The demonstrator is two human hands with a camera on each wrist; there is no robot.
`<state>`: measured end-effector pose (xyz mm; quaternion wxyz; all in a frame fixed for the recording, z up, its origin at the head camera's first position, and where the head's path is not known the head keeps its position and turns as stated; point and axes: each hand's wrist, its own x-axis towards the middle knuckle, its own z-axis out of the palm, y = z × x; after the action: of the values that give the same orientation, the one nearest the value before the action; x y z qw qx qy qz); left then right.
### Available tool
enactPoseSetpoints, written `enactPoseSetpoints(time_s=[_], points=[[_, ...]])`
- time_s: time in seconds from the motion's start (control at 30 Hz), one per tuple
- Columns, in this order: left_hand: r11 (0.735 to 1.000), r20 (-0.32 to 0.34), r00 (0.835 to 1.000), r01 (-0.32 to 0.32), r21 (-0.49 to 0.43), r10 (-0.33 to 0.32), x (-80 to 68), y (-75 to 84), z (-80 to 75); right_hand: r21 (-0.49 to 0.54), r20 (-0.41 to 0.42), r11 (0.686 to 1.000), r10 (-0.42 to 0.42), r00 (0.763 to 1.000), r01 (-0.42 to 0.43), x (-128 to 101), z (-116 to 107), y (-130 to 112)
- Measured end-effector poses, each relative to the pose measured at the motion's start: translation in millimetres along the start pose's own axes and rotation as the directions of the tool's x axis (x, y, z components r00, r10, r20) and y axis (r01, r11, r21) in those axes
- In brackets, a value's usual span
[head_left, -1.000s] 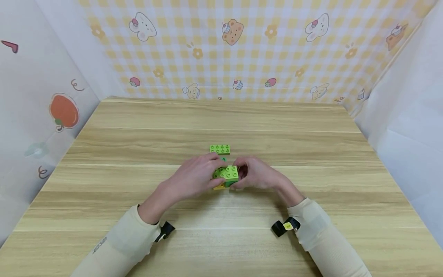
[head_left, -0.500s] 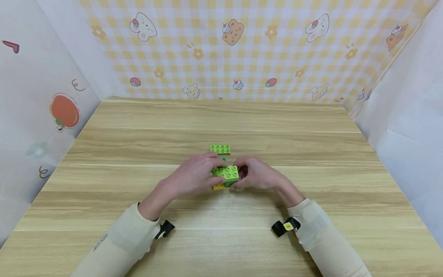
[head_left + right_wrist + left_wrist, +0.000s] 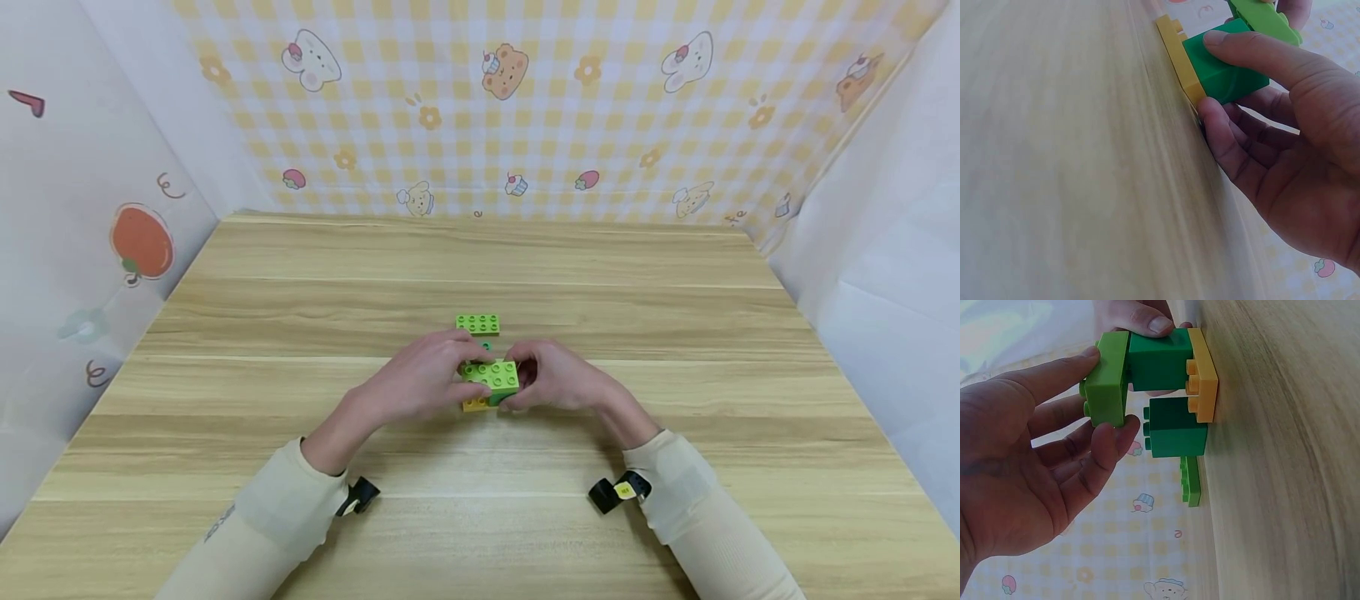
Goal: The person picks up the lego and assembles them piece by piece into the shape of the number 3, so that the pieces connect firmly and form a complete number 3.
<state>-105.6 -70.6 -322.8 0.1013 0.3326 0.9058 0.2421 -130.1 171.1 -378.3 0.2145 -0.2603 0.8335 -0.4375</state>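
My left hand (image 3: 420,377) pinches a light green building brick (image 3: 1109,381) between thumb and fingers. That brick is close over a dark green brick (image 3: 1159,361), its studs turned away from it. Thumb and fingers of my right hand (image 3: 561,377) grip this dark green brick, which sits on one end of a thin yellow brick (image 3: 1207,375) on the table. The right thumb lies along its side in the right wrist view. Another dark green brick (image 3: 1177,428) stands just behind, mostly hidden by my left fingers in the head view.
A flat light green brick (image 3: 477,323) with two rows of studs lies farther back on the wooden table (image 3: 480,517). Behind the table hangs a yellow checked cloth (image 3: 480,125), with pale sheets at both sides.
The light green brick has shifted very slightly to the right with my left fingers. My right hand has kept its place.
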Motion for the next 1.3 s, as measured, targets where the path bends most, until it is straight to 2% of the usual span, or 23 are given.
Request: enactPoseSetpoints(time_s=[0.23, 0.47, 1.0, 1.3], points=[[1.0, -0.003, 1.0, -0.008, -0.014, 0.008, 0.1, -2.6, 0.5, 0.011, 0.011, 1.0, -0.007, 1.0, 0.007, 0.1, -0.5, 1.5], [1.0, 0.009, 1.0, -0.003, -0.016, 0.003, -1.5, -3.1, -0.8, 0.071, 0.04, 0.997, -0.035, 0.999, 0.033, -2.3, -4.9, 3.0], [1.0, 0.012, 1.0, 0.007, -0.007, -0.007, -0.5, -3.9, -1.0, 0.172, 0.072, 0.985, -0.025, 0.997, 0.013, -4.3, -9.5, -0.9], [1.0, 0.011, 1.0, 0.0, -0.005, 0.0, 0.5, -5.4, -1.0, 0.157, 0.08, 0.986, -0.06, 0.995, 0.046, -2.1, -9.6, 0.2]])
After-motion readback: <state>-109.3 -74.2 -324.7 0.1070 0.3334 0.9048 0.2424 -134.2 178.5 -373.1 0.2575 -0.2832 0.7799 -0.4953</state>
